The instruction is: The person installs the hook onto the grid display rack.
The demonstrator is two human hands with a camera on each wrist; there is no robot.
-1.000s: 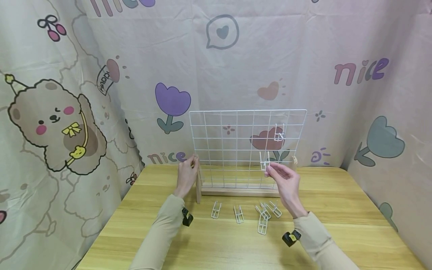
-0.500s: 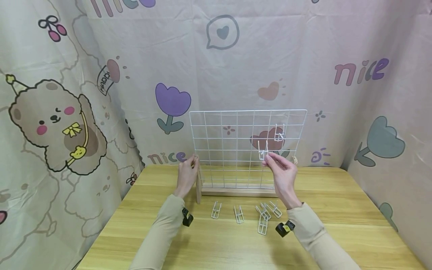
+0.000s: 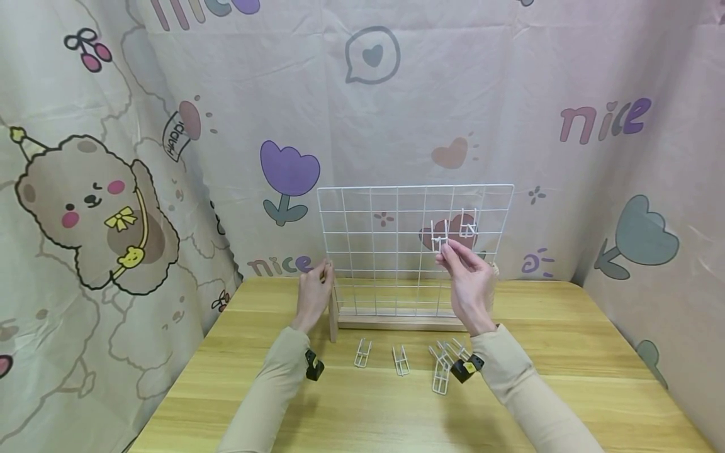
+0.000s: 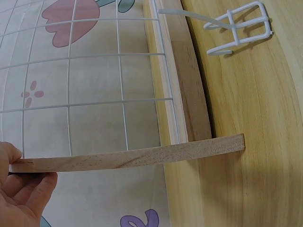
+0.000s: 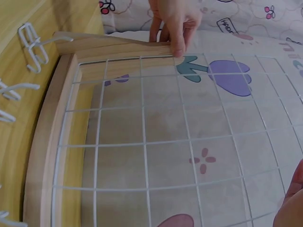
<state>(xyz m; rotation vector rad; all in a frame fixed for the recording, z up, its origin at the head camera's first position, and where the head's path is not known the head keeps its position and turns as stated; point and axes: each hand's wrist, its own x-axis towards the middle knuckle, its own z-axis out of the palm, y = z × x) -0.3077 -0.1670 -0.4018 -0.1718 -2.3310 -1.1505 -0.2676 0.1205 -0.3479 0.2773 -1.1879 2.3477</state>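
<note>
A white wire grid panel (image 3: 384, 261) stands upright in a wooden base (image 3: 396, 322). My left hand (image 3: 314, 296) pinches the top of the wooden side post (image 4: 118, 158) at the panel's left edge, thumb on one face and fingers on the other. With thumb and fingertips, my right hand (image 3: 472, 280) pinches the lower end of a white wire hook (image 3: 433, 237), its two prongs pointing up, in front of the grid's upper right part. Just right of it, another white wire hook (image 3: 462, 231) hangs on the grid. In the right wrist view the held hook is out of frame.
On the wooden table (image 3: 226, 377) before the base lie single white hooks, one at left (image 3: 362, 353) and one near the middle (image 3: 401, 361). A small heap of hooks (image 3: 440, 379) lies at right, partly behind the right wrist camera. A printed curtain (image 3: 374, 113) hangs behind.
My right hand has risen and shifted slightly left with the hook, from the grid's lower part to beside the hanging hook. My left hand stays on the post.
</note>
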